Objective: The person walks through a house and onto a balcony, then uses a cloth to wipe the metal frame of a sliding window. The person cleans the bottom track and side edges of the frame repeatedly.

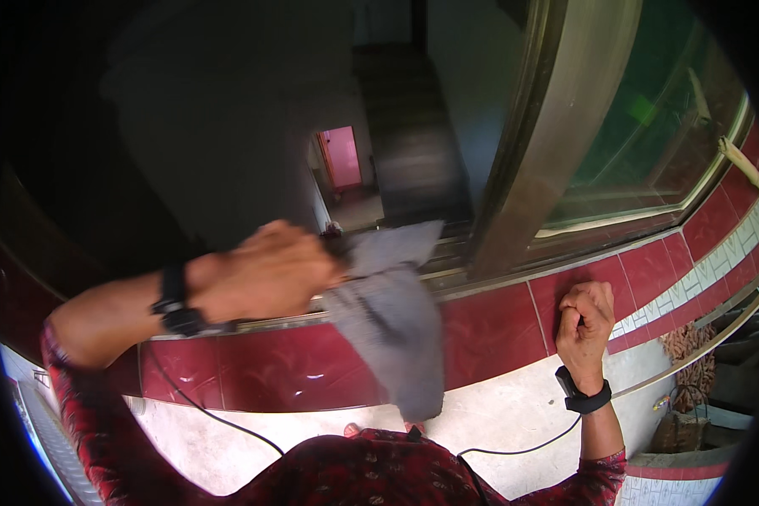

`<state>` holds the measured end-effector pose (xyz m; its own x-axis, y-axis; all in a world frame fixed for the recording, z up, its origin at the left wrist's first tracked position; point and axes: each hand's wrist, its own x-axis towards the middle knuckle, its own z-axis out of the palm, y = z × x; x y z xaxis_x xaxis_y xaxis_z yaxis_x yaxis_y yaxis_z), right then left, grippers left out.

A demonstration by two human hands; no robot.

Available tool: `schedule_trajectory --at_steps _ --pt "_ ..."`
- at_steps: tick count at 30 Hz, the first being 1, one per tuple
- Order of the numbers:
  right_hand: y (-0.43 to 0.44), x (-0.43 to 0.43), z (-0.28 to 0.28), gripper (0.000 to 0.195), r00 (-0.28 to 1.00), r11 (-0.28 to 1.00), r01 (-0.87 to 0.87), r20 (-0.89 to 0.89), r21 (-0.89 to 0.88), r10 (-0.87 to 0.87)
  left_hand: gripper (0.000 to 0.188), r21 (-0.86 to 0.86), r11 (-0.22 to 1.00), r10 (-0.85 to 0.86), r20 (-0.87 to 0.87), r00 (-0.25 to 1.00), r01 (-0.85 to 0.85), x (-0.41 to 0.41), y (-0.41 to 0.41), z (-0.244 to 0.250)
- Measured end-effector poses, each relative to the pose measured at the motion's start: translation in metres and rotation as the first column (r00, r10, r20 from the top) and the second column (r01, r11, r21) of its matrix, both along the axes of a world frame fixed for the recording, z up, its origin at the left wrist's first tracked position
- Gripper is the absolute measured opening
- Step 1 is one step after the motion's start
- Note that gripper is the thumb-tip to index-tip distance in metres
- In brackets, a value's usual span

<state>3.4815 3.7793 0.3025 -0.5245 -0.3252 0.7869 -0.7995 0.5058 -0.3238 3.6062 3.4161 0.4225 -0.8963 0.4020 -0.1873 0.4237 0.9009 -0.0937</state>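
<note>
My left hand [265,272], blurred, grips one end of a grey cloth [392,341]. The cloth fans out to the right of the fist, over the window track, and its longer part hangs down in front of the red tiled sill [291,360]. My right hand [585,316] is curled into a loose fist at the tiled ledge on the right. Nothing shows between its fingers, and whether it rests on the tile is unclear. Dark bands sit on both wrists, each with a thin cable near it.
A brown metal window frame [537,145] rises right of the cloth, with a glass pane [639,133] beside it. Beyond the opening lies a dark room with a pink-lit doorway [343,158]. A pale stick [746,167] leans at far right. Below is a concrete floor [506,411]; a brown bag [680,433] stands lower right.
</note>
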Motion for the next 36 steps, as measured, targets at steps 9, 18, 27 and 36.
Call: schedule_trajectory --at_steps 9,18,27,36 --pt "-0.002 0.002 0.001 0.016 0.999 0.999 0.041 0.023 0.005 -0.041 0.005 0.065 0.979 -0.187 -0.096 0.978 0.193 -0.050 0.028 -0.016" --pt "0.003 0.001 -0.003 0.015 0.999 1.000 0.007 0.049 0.017 -0.008 0.005 0.003 1.000 -0.028 -0.079 0.996 0.028 0.024 -0.034 -0.010" --pt "-0.002 0.003 -0.002 0.012 0.994 1.000 0.008 0.107 0.019 -0.010 0.008 -0.555 0.753 0.265 -0.237 0.935 -0.354 0.203 -0.140 0.009" --pt "-0.004 0.005 0.001 0.014 0.997 1.000 -0.008 0.073 -0.003 0.009 0.011 -0.398 0.885 0.268 0.009 0.964 -0.242 0.032 -0.038 -0.023"
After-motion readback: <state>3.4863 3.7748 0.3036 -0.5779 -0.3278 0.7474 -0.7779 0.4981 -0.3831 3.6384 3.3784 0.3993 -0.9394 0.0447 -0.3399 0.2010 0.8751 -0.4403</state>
